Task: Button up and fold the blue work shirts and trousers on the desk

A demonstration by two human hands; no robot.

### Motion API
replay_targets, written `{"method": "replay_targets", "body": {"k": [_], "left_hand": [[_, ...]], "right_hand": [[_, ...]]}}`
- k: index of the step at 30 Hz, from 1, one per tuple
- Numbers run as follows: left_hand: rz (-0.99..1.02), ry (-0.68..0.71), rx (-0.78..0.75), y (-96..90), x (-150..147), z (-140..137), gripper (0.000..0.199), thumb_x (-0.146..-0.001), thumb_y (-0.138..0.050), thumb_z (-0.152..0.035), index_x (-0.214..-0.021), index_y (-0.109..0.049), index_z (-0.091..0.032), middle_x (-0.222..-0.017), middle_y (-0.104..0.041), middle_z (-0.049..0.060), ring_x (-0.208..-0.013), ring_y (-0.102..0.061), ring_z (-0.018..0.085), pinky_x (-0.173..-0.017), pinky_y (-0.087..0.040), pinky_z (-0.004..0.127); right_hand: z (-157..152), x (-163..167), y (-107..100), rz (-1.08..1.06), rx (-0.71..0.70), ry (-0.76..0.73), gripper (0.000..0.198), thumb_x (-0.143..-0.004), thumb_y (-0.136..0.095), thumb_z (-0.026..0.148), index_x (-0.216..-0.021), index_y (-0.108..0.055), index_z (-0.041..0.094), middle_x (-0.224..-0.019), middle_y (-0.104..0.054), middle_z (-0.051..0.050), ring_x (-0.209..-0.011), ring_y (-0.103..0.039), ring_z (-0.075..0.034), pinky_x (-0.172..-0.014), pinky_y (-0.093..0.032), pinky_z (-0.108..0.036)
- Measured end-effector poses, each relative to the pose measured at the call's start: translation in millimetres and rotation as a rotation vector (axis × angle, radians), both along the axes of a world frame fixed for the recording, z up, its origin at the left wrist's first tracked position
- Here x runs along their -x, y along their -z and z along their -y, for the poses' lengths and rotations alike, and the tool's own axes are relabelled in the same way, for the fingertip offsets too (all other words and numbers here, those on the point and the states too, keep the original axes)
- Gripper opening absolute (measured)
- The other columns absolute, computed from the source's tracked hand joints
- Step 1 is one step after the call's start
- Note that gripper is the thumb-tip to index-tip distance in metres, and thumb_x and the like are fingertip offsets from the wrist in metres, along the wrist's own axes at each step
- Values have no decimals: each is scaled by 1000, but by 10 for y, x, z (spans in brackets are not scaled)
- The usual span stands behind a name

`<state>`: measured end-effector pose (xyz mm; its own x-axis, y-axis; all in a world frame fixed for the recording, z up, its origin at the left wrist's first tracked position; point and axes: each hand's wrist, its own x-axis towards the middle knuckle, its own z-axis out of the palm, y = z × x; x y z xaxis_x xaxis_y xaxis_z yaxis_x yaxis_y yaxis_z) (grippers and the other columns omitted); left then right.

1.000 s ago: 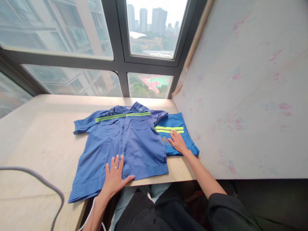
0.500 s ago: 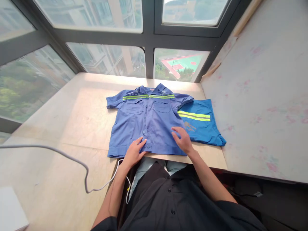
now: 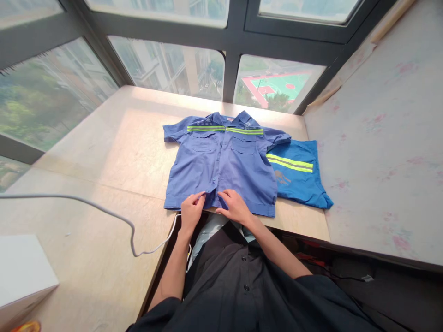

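Observation:
A blue short-sleeved work shirt (image 3: 197, 168) lies front up on the wooden surface, its collar toward the window and a yellow-green reflective stripe across the chest. My left hand (image 3: 192, 208) is closed on the shirt's front edge at the hem, left of the button line. Just right of the opening, my right hand (image 3: 235, 206) touches the hem with fingers apart, thumb below and fingertips at the cloth. Between my hands the front edge is slightly raised. A brighter blue folded garment (image 3: 297, 184) with a similar stripe lies partly under the shirt's right sleeve.
A grey-white cable (image 3: 104, 213) runs across the wooden surface (image 3: 104, 170) at left and drops past its edge near my left arm. A white box (image 3: 24, 265) stands at the lower left. Windows rise behind; a floral-papered wall (image 3: 380, 152) borders the right.
My right hand has moved left from the shirt's right side to the middle of the hem. My left hand has closed on the hem, lifting it a little. The view has shifted.

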<state>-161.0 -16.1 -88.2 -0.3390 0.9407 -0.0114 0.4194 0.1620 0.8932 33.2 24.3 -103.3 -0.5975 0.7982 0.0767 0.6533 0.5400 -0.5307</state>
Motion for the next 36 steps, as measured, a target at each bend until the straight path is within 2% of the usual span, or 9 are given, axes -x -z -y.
{"method": "replay_targets", "body": {"k": [3,6,10,15,17,20,23,27,36], "left_hand": [[309,-43,142,24,-67,-6,38,-83,-61,-41,-106,-73,-14,-59,-65,-1,-48,-58,13,-49,-45,24],[457,-59,191,41,-139,-19,37,-81,-62,-38,-107,-70,-14,-76,-74,6,-56,-68,16,-43,-42,21],[488,-117,166,31,-197,-24,32,-76,-68,-35,-99,-71,-14,-90,-76,10,-70,-73,20,-48,-47,22],[504,-141,126,5,-221,-34,38,-76,-71,-48,-94,-72,-14,-86,-75,8,-74,-72,21,-55,-51,24],[516,-144,107,9,-245,-41,39,-75,-72,-50,-91,-72,-14,-83,-75,7,-74,-71,20,-57,-52,24],[499,-179,61,11,-319,-43,33,-72,-76,-43,-87,-72,-14,-78,-74,6,-70,-69,18,-61,-53,26],[421,-170,-20,-27,-435,-29,25,-73,-75,-37,-85,-72,-15,-79,-74,5,-73,-69,17,-69,-55,28],[319,-85,-120,-119,-597,-2,19,-79,-71,-35,-87,-73,-18,-84,-74,5,-78,-69,18,-77,-55,30],[334,-49,-121,-129,-701,2,15,-80,-69,-31,-88,-73,-18,-86,-75,5,-78,-70,18,-76,-56,30]], "right_hand": [[-7,32,6,23,-21,21,48,-84,-72,45,-124,-63,18,-114,-63,-14,-103,-56,-29,-90,-48,-41],[-20,30,7,-55,-12,49,19,-95,-58,34,-98,-70,20,-100,-66,-11,-95,-58,-24,-86,-47,-36],[-29,-54,-39,-353,123,149,27,-97,-50,35,-81,-67,21,-84,-67,-5,-83,-59,-20,-80,-46,-32],[-66,-230,-86,-916,335,746,35,-86,-60,54,-75,-59,21,-63,-52,5,-59,-47,-13,-61,-41,-25],[-85,-296,-103,-1164,336,953,38,-80,-63,59,-76,-53,22,-62,-47,7,-58,-44,-11,-60,-41,-25],[-45,-344,-163,-1341,249,1076,38,-79,-66,57,-79,-50,23,-64,-43,8,-58,-42,-10,-59,-40,-23],[85,-302,-242,-1200,187,978,32,-83,-66,52,-79,-56,21,-65,-43,7,-58,-40,-10,-57,-37,-22],[214,-163,-260,-954,352,670,29,-86,-64,47,-78,-63,19,-68,-52,3,-64,-46,-12,-61,-40,-24],[96,-98,-136,-1068,544,612,27,-78,-73,39,-98,-65,22,-92,-70,-2,-85,-65,-18,-82,-51,-31]]}}
